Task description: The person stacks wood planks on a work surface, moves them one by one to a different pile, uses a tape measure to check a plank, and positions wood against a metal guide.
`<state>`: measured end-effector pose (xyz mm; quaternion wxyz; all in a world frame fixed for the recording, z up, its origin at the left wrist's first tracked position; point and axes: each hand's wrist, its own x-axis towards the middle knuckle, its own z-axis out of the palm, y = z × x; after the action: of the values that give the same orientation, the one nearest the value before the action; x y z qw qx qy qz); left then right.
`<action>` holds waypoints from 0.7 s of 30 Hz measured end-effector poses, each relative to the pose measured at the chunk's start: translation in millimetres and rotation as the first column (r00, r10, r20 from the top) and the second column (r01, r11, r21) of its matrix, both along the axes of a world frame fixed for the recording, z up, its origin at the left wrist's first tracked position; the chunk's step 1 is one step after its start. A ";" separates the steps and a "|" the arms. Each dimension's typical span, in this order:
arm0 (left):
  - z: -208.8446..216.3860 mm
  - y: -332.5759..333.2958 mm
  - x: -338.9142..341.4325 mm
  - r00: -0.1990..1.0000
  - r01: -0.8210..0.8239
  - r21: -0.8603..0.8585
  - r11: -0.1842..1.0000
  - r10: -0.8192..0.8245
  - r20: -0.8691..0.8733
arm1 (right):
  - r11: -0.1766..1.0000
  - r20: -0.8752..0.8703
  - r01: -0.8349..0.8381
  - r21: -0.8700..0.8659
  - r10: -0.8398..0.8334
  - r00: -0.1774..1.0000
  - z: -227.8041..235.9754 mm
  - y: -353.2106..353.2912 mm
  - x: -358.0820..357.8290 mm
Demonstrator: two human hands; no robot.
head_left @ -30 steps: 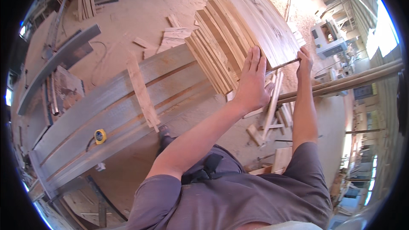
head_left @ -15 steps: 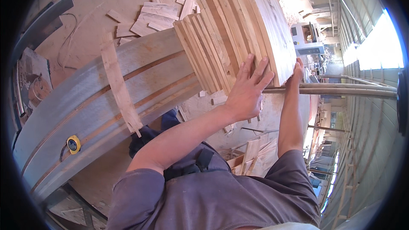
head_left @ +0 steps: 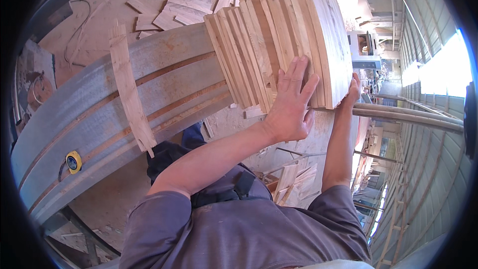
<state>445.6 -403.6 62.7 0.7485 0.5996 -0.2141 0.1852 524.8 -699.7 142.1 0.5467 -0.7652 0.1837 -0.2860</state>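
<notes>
- The board stack [head_left: 266, 45] is sitting at the right end of the grey metal surface [head_left: 172, 62], its layered edges facing the left hand [head_left: 294, 102].
- The left hand is lying against those edges; its fingers are spreading apart over the wood, with the thumb standing clear, and they are pinching nothing.
- The right hand [head_left: 352, 91] is resting at the stack's lower right corner; its fingers are partly hiding behind the wood, so I cannot tell whether they are pinching.
- The step in hand is looking like steadying or evening the boards; any next shift would be calling for matched pressure from both sides, since the layers are seeming loose.
- The edges are showing pale, straight-sawn timber, stepping unevenly, while the outer board face [head_left: 332, 40] is looking broad, flat and streaked with grey grain.
- Long rust-brown grooves are running along the metal.
- A narrow wooden strip [head_left: 128, 84] is lying across them, and a rounded yellow tape measure [head_left: 73, 162] is resting near the left end.
</notes>
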 end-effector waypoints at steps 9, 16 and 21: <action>-1.1 -0.9 -1.0 1.000 -0.006 0.036 0.999 0.007 -0.002 | 0.998 -0.004 0.006 -0.070 -0.007 1.000 2.5 2.7 -1.6; -12.7 5.2 1.0 0.997 -0.032 0.037 0.999 0.030 0.067 | 0.999 -0.003 0.046 -0.013 -0.046 0.999 1.9 3.5 -1.0; -15.9 5.1 0.1 0.998 -0.036 0.069 0.997 0.032 0.047 | 0.995 -0.059 -0.001 -0.099 -0.005 0.998 1.9 -11.5 0.9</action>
<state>445.7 -398.5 46.8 0.7186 0.6247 -0.2274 0.2041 525.7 -711.2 144.0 0.5022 -0.7993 0.1860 -0.2726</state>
